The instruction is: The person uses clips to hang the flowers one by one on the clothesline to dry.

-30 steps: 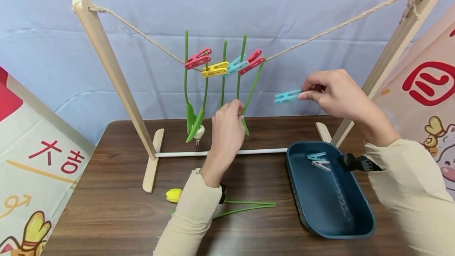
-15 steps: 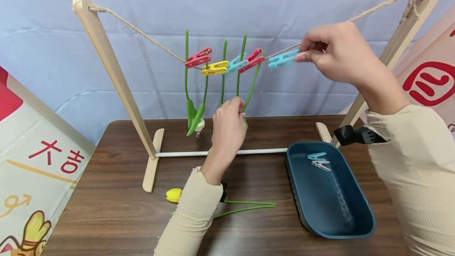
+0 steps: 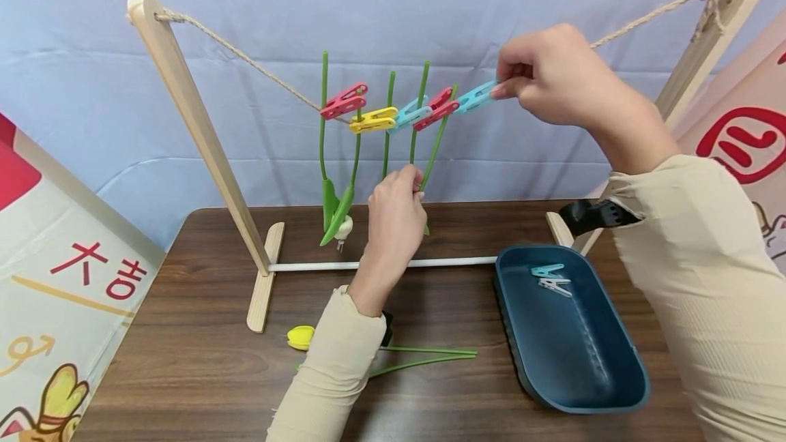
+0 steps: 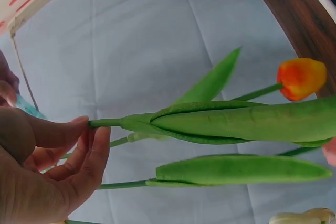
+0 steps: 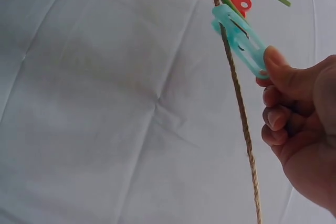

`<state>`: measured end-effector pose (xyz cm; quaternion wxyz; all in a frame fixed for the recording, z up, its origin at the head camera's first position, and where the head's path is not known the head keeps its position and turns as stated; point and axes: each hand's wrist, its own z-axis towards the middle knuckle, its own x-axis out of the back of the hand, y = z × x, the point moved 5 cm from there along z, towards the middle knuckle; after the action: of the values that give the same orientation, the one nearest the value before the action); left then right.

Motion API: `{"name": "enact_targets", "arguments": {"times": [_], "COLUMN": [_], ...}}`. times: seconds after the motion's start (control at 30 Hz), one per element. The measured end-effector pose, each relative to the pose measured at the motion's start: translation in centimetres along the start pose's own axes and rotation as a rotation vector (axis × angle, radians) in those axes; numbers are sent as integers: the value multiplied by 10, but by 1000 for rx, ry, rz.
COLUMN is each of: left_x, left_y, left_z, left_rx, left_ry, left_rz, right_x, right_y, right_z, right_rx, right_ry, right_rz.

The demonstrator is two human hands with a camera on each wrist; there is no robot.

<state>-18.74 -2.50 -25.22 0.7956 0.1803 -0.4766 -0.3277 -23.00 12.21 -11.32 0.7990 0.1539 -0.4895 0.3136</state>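
Observation:
My left hand [image 3: 396, 220] pinches the green stem [image 4: 106, 123] of an artificial tulip, just above its leaves [image 4: 247, 121]; its bloom is out of sight in the left wrist view. The upper stem [image 3: 436, 149] leans against the rope [image 3: 242, 56]. With thumb and forefinger, my right hand [image 3: 555, 80] pinches a light blue clothespin [image 3: 476, 96] by its tail end. In the right wrist view the clothespin's front end [image 5: 223, 17] is at the rope beside that stem. A red clothespin [image 3: 437, 110] sits immediately left of it. An orange tulip [image 4: 302, 78] hangs nearby.
More tulips hang upside down from red, yellow [image 3: 372, 120] and blue clothespins. Wooden posts [image 3: 190, 121] hold the rope, with a white bar [image 3: 454, 262] below. A blue basin [image 3: 574, 353] contains two clothespins [image 3: 552, 280]. A yellow tulip [image 3: 300, 337] and stems lie on the table [image 3: 184, 374].
My right hand has risen and moved left, bringing the blue clothespin up to the rope beside the leaning stem. My left hand has kept its grip with little movement.

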Motion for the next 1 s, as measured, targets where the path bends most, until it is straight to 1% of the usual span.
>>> {"name": "enact_targets", "arguments": {"times": [0.2, 0.37, 0.43, 0.53, 0.63, 0.83, 0.9, 1.0], "left_x": [0, 1, 1, 0, -1, 0, 1, 2], "left_y": [2, 5, 5, 6, 8, 11, 11, 11], "left_z": [3, 7, 9, 11, 13, 16, 17, 16], "left_rx": [-11, -48, -57, -53, -51, -81, -85, -87], "left_ry": [9, 29, 28, 10, -3, 2, -4, -18], "left_rz": [12, 25, 23, 16, 4, -14, -20, -25], "right_x": [-6, -8, -10, -12, -13, -16, -17, -18], "right_y": [-4, -5, -5, -3, -1, 1, 2, 1], "right_z": [3, 6, 6, 5, 4, 1, 1, 0], "right_rx": [-11, -32, -45, -69, -86, -152, -177, -213], "right_ry": [-86, -128, -136, -137, -122, -97, -105, -142], "right_rz": [3, 12, 21, 34, 50, 84, 90, 82]}}
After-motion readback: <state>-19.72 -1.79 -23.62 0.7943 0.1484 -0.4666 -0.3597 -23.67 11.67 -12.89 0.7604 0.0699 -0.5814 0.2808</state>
